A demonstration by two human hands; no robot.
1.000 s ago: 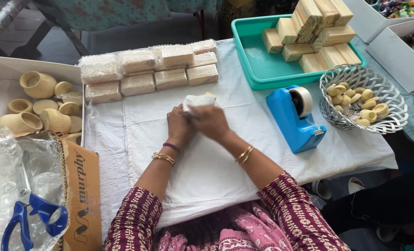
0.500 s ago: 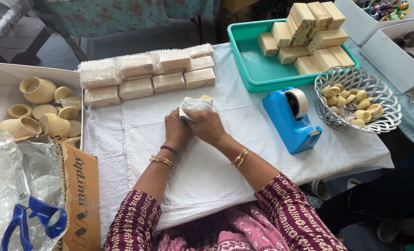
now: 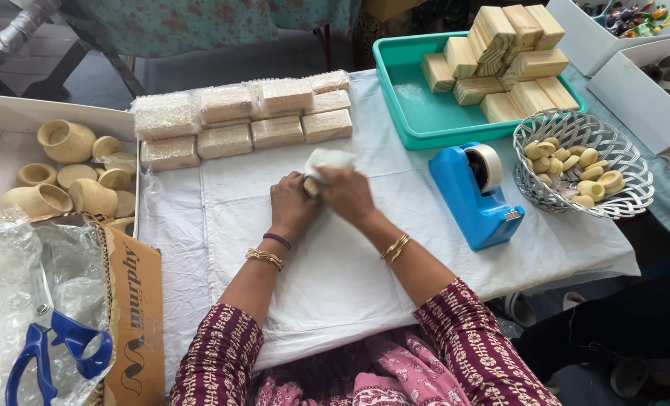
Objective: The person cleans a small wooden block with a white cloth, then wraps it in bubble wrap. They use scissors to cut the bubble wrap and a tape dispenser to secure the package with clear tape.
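White wrap covers most of a small wooden piece (image 3: 321, 167) held just above the middle of the worktop (image 3: 350, 271), a little tan wood showing at its lower left. The left hand (image 3: 291, 204) closes its grip on the piece from seven o'clock; the right hand (image 3: 347, 195) pinches the wrap from five o'clock, fingers curled over it. Both hands meet on it, touching each other.

At twelve o'clock, near the hands, lie two rows of wrapped blocks (image 3: 241, 124), rectangular, pale tan under bubbly clear film, packed side by side. At three o'clock stands a blue tape dispenser (image 3: 476, 192) with a roll of pale tape. Beyond it, at two o'clock, a teal tray (image 3: 417, 113) bears stacked bare wooden blocks (image 3: 504, 53). Just right of the dispenser a white woven basket (image 3: 620, 197) holds small rounded wooden bits.

At nine o'clock an open white box (image 3: 4, 124) holds little wooden pots. At eight o'clock lie crumpled clear film (image 3: 4, 301), blue-handled scissors (image 3: 53, 353) and a brown cardboard flap with dark lettering (image 3: 133, 316)
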